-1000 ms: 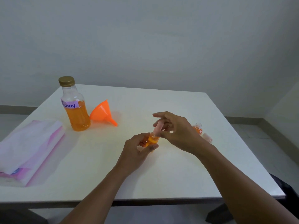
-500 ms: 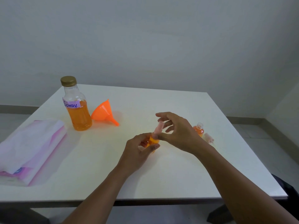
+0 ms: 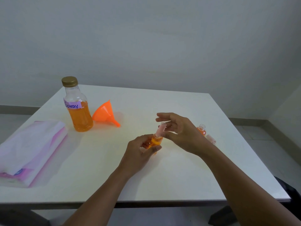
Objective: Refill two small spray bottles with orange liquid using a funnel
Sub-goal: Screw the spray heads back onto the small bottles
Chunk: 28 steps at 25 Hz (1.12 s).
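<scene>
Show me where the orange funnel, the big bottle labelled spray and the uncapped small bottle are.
Orange funnel (image 3: pixel 104 112), head view, on its cone wall.
Big bottle (image 3: pixel 80 119), head view, on its liquid-filled lower body.
Uncapped small bottle (image 3: pixel 201 131), head view, on its orange shoulder.
</scene>
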{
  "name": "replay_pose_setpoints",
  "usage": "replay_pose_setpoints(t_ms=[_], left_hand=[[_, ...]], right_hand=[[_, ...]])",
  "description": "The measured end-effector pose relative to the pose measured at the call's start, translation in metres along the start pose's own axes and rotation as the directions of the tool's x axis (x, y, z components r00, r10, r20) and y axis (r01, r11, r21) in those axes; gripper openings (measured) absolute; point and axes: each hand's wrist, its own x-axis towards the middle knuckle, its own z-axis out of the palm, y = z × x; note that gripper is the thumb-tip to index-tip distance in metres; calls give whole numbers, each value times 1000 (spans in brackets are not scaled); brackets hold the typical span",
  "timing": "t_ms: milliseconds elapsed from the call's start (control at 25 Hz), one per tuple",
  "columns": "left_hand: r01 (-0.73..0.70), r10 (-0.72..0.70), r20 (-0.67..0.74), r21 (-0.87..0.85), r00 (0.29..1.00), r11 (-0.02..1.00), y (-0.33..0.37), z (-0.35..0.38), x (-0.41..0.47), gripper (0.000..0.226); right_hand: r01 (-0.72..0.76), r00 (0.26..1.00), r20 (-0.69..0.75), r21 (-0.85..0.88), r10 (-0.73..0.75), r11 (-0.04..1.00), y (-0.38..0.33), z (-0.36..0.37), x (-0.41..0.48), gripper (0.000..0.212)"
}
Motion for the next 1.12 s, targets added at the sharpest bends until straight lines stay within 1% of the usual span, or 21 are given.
replay_pose_setpoints(t_ms=[40,120,200,240,280,360,440,520,600,720,840,920,1040,1120], left_hand=[[-2,2,3,-1,1000,1000,0,0,0,34],[-3,3,4,-2,1000,1000,0,0,0,33],[1,-1,1,-7,1000,1000,0,-1,-1,31],[0,0,2,-9,1000,1000,0,-1,0,31],[-1,1,3,-8,1000,1000,1,0,0,31],[-7,7,2,-4,1000,1000,2,0,-1,31],[-17,17,14,0,1000,1000,3,0,-1,26],[-36,35,24,16,999,999,3,0,-2,23],[-41,41,9,48,999,998,1,1,-1,26],[-38,44,-55,98,998,994,0,3,-2,35],[-55,81,-143,178,986,982,1,6,-3,44],[-29,59,-151,190,987,981,3,6,-2,46],[20,0,-128,156,992,988,6,7,1,45],[68,-54,-133,107,990,992,9,5,1,44]], right_hand=[[13,1000,-7,28,-13,1000,-1,1,-1,48],[-13,997,-79,-28,11,1000,-2,5,-1,41],[-66,991,-124,-129,50,989,-3,6,-1,45],[-64,993,-105,-146,49,987,-3,5,-1,50],[-47,997,-73,-125,38,991,-2,4,0,52],[-12,1000,2,-14,12,1000,-1,2,0,46],[2,1000,21,-5,-2,1000,-1,3,-1,39],[-14,1000,-21,-58,13,998,-1,6,-1,35],[-29,997,-75,-67,24,997,-5,13,0,36],[-29,985,-168,-10,27,1000,-11,27,1,47],[-73,967,-242,36,80,997,-13,34,2,62],[-95,967,-232,55,106,994,-11,32,3,63],[-135,972,-181,107,153,985,-5,22,-1,63],[-170,964,-187,103,187,980,4,17,-6,52]])
